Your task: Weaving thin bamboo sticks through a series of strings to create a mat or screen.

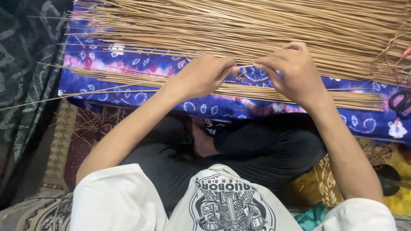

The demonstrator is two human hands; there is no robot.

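Your left hand and right hand pinch the 2 ends of 1 thin stick, fingertips closed on it, just above the blue cloth. Below it a small bundle lies gathered on the cloth; beyond, the big pile looks unsorted. By that, you are early: most sticks remain. Scissors rest at right.

- Pile of thin sticks ran past the top and right edges.
- Scissors were cut off at the right edge.
- Fingertips hid the pinched stick's middle.
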